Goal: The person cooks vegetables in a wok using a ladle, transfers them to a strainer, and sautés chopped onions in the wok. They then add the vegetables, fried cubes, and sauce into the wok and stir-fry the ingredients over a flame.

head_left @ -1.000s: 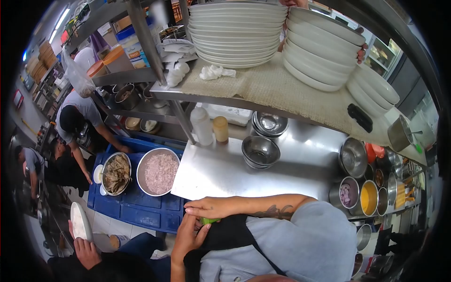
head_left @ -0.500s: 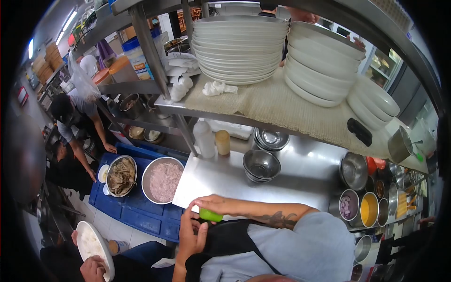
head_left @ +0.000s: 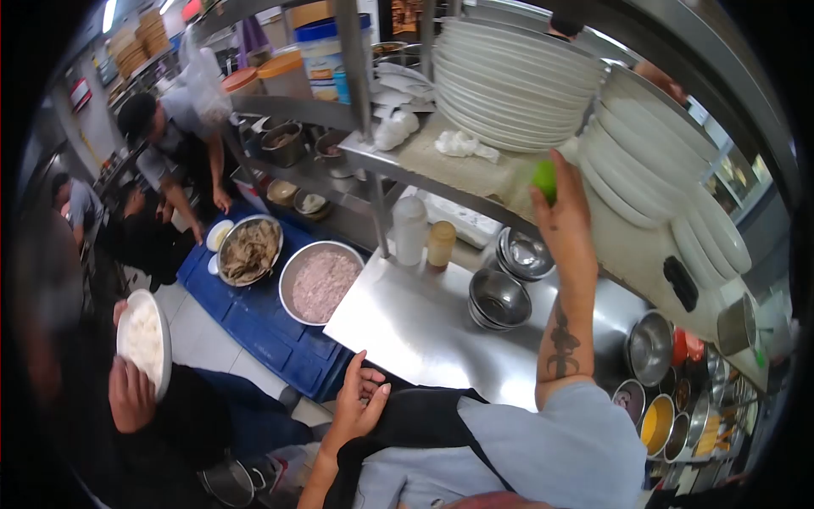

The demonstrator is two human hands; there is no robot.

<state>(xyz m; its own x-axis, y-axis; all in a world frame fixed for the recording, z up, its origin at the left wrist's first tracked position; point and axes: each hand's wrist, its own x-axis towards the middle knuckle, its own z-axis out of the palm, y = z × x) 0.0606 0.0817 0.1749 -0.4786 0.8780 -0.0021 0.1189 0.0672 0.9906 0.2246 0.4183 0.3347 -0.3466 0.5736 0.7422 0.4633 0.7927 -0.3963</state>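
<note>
My right hand (head_left: pixel 561 204) is raised at the edge of the upper shelf (head_left: pixel 424 157), closed on a small green object (head_left: pixel 544 181). Stacks of white plates (head_left: pixel 513 85) and deep white bowls (head_left: pixel 644 144) stand just behind and beside it. My left hand (head_left: pixel 360 399) is low in front of my black apron, near the corner of the steel counter (head_left: pixel 407 318). Its fingers are loosely curled and apart, with nothing between them. Metal bowls (head_left: pixel 498 299) are stacked on the counter under my right forearm.
A blue surface (head_left: pixel 254 318) holds a bowl of pinkish grains (head_left: pixel 320 282) and a bowl of brown pieces (head_left: pixel 250 248). At lower left, a person's hands hold a white oval dish (head_left: pixel 144 343). Another person (head_left: pixel 174 144) leans at the blue surface. Two bottles (head_left: pixel 410 229) stand by the shelf post.
My right hand has moved away from my left, up to the shelf with the green object. My left hand has let go of it. The view has turned, and the oval dish has risen.
</note>
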